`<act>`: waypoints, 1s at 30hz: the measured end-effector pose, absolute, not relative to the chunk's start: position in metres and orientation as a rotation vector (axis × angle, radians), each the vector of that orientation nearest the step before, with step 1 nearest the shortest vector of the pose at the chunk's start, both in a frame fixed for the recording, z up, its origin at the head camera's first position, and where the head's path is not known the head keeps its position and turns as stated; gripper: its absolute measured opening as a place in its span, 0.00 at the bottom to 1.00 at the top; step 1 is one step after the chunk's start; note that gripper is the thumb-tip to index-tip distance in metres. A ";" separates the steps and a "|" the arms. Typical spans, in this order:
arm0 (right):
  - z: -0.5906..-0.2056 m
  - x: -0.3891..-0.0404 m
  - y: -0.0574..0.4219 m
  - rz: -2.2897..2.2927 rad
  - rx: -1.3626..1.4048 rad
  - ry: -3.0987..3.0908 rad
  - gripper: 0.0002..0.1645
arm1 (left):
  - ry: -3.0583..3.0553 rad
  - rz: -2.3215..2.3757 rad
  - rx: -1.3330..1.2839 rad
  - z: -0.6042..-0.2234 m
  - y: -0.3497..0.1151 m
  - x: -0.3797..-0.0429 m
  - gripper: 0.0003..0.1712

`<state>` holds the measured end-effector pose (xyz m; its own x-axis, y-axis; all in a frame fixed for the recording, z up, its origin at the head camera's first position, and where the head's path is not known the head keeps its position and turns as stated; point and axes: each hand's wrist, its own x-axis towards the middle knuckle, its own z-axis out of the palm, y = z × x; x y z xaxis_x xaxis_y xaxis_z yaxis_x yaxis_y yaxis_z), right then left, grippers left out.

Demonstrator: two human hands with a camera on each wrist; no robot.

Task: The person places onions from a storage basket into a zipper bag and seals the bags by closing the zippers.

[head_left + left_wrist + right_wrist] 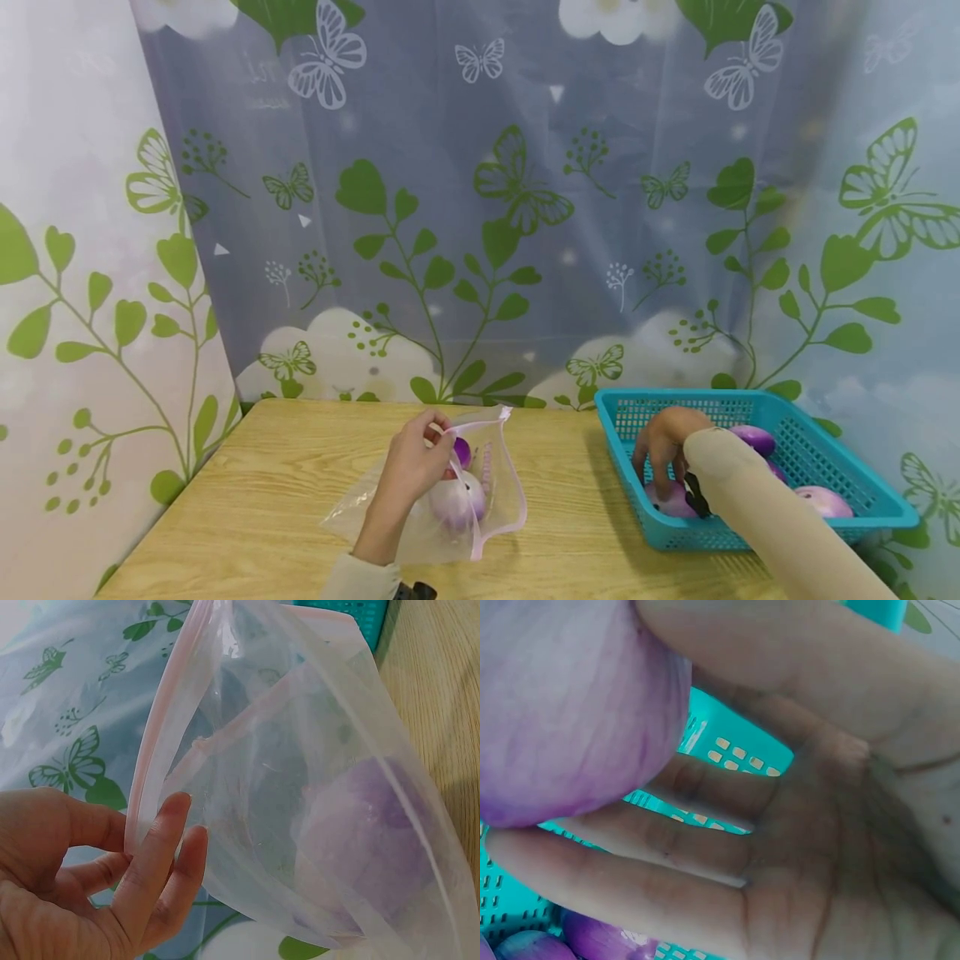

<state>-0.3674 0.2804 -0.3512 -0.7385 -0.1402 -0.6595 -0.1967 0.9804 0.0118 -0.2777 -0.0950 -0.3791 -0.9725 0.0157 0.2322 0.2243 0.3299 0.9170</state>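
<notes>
My left hand (408, 462) pinches the pink zip edge of a clear plastic zip bag (506, 500) between thumb and fingers, and its mouth gapes toward the right. Inside the bag lie a pale purple onion (459, 502) and a darker purple one (462, 452); through the plastic in the left wrist view, the onions (367, 840) look blurred. Down in the left part of a turquoise basket (705, 535), my right hand (667, 442) grips a pinkish-purple onion (670, 502). The right wrist view shows this onion (570, 712) between thumb and fingertips, away from the palm.
Elsewhere in the basket are more onions, among them a dark purple one (753, 438) and a pale one (825, 502). The basket stands at the right side of a wooden table (300, 450). A patterned curtain (450, 208) hangs behind and at both sides.
</notes>
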 end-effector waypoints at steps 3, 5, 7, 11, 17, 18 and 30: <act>-0.351 -0.369 0.281 0.099 -0.229 2.403 0.20 | -2.410 -1.705 -0.217 -0.379 -0.095 -0.277 0.04; -0.351 -0.370 0.281 0.081 -0.229 2.394 0.19 | -2.410 -1.704 -0.209 -0.378 -0.095 -0.277 0.04; -0.351 -0.370 0.281 0.066 -0.233 2.390 0.18 | -2.409 -1.702 -0.199 -0.378 -0.095 -0.278 0.03; -0.352 -0.371 0.282 0.030 -0.229 2.386 0.16 | -2.401 -1.705 -0.198 -0.378 -0.095 -0.278 0.03; -0.355 -0.370 0.284 0.028 -0.230 2.390 0.17 | -2.405 -1.714 -0.213 -0.380 -0.096 -0.278 0.04; -0.355 -0.371 0.284 0.031 -0.232 2.390 0.18 | -2.407 -1.709 -0.217 -0.380 -0.096 -0.278 0.04; -0.353 -0.370 0.287 -0.045 -0.211 2.409 0.21 | -2.398 -1.749 -0.224 -0.378 -0.095 -0.277 0.04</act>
<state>-0.3696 0.2869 -0.3526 -0.7363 -0.1645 -0.6564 -0.1400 0.9860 -0.0901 -0.2774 -0.0946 -0.3783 -0.9752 0.0236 0.2203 0.2170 0.3029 0.9280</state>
